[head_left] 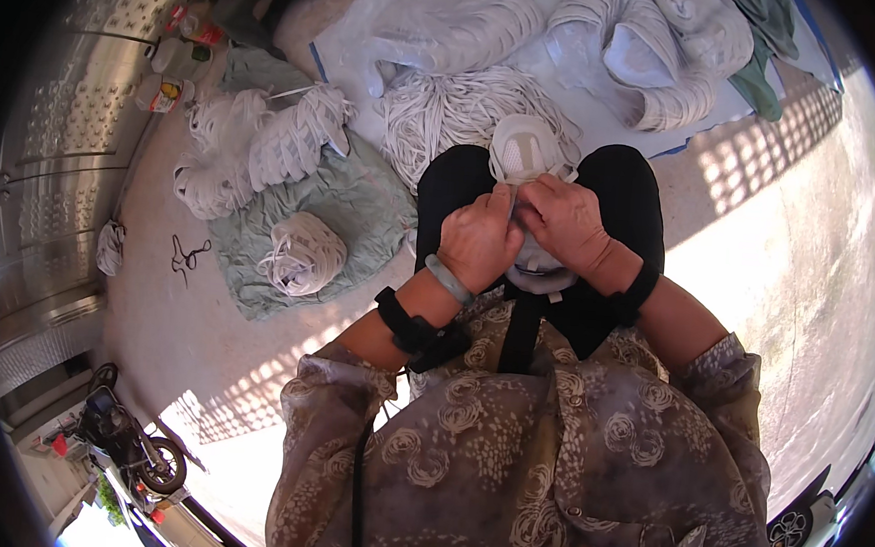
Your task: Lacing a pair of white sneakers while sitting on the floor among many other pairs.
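Item: one white shoe [527, 147], between our knees [625, 185], toe pointing away. Left hand [480, 241] and right hand [571, 224]: both closed on the shoe at its lacing; whether lace or upper, we cannot tell. Just beyond: one heap of white laces [427, 122]. To our left: one laced shoe [309, 251] on green cloth [374, 194], more shoes [290, 142] beyond it.

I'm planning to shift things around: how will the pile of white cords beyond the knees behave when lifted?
The cord pile is probably floppy, as it lies in thin, loose curves. It may tangle or trail, since those curves cross and overlap.
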A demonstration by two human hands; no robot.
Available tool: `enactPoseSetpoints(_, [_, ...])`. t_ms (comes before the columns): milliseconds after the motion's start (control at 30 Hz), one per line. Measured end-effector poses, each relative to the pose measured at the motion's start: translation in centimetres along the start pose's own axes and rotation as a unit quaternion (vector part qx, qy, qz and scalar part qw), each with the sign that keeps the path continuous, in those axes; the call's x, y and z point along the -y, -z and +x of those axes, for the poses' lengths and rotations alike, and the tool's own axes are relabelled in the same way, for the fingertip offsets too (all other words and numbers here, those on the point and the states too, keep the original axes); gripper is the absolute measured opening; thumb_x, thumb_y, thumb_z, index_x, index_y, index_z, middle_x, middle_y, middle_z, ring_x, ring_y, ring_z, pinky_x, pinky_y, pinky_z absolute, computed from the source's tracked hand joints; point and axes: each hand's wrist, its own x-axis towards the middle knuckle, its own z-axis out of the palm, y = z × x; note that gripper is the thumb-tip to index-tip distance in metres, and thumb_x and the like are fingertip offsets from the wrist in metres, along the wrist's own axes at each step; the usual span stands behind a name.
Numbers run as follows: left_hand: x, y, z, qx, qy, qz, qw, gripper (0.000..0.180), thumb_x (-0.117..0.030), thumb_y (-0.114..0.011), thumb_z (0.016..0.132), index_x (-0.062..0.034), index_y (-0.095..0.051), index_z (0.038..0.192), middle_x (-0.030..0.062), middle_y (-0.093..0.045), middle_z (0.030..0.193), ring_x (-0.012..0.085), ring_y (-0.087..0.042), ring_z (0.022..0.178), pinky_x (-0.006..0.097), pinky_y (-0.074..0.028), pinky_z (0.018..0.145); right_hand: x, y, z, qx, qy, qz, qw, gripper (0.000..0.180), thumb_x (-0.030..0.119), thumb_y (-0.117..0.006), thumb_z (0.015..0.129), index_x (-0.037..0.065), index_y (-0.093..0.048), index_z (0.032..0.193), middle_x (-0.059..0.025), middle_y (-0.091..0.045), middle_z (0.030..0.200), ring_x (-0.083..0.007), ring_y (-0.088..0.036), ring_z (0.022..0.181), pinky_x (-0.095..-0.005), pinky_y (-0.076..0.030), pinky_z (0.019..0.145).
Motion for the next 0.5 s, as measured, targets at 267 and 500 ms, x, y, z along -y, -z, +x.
enactPoseSetpoints(267, [0.93,-0.19,0.36,0.028,0.067,-0.077,0.994,0.022,-0.006,-0.055,0.066,-0.0011,-0.057,0.087,0.0138,-0.057,0.065,0.0296,-0.058,0.056,0.035,-0.047,0.054,0.01,-0.07,-0.04,-0.011,0.002,-0.008,1.000,0.017,0.014,-0.062,0.069,0.008,-0.050,0.079,-0.0083,-0.052,0.075,-0.0275,-0.058,0.064,-0.0377,-0.047,0.055])
enactPoseSetpoints(500, [1.08,0.07,0.32,0.018,0.061,-0.171,0.983,0.016,-0.006,-0.052,0.064,-0.0022,-0.054,0.079,0.0166,-0.057,0.071,0.0351,-0.056,0.069,0.041,-0.045,0.061,-0.03,-0.56,0.12,-0.025,0.016,-0.038,0.999,0.016,0.012,-0.061,0.068,0.008,-0.050,0.079,-0.0091,-0.052,0.076,-0.0275,-0.058,0.063,-0.0369,-0.047,0.052])
